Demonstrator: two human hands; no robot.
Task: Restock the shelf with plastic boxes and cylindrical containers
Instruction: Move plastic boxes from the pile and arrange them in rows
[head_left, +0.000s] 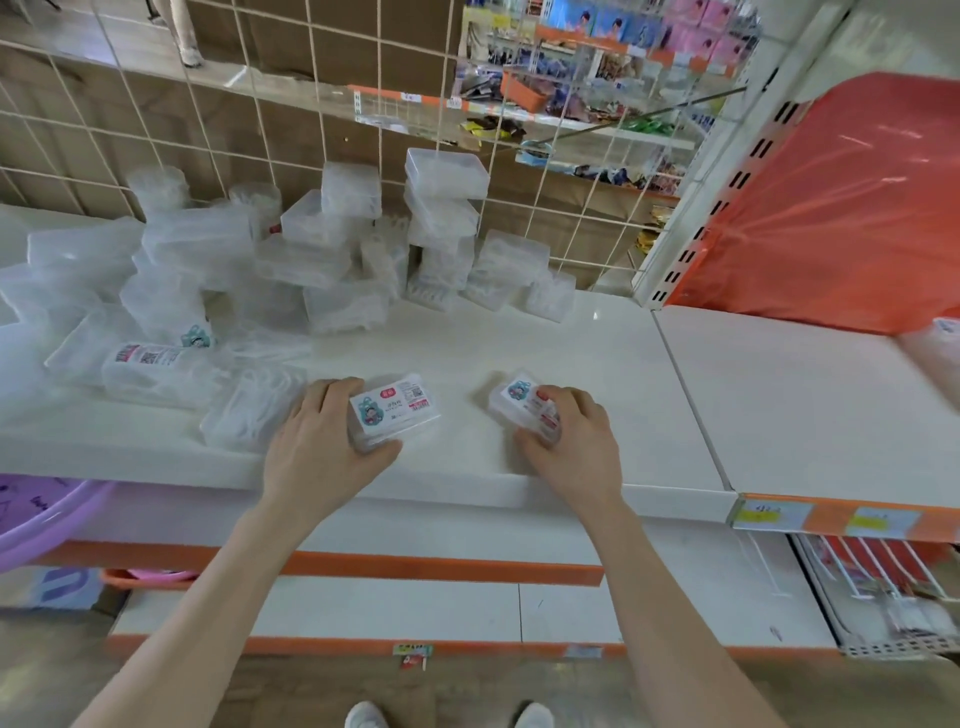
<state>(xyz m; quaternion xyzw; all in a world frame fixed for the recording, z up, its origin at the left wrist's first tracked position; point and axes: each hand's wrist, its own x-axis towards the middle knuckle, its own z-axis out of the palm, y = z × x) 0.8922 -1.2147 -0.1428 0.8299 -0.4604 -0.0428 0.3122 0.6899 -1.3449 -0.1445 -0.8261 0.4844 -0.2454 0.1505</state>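
Our left grip (322, 441) is clamped round a labelled clear plastic box (396, 411) on the white shelf (597, 353), and our right grip (574, 441) clamps a second labelled box (519, 402) (both near the shelf's front edge). Beyond the left grip lies a heap of clear boxes (291, 260).

One labelled clear box (395, 410) and a second box (519, 402) lie flat on the white shelf (519, 338).

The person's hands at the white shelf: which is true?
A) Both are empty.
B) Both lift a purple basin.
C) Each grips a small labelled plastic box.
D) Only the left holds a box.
C: the left hand grips one labelled box, the right hand grips a second box, both on the shelf.
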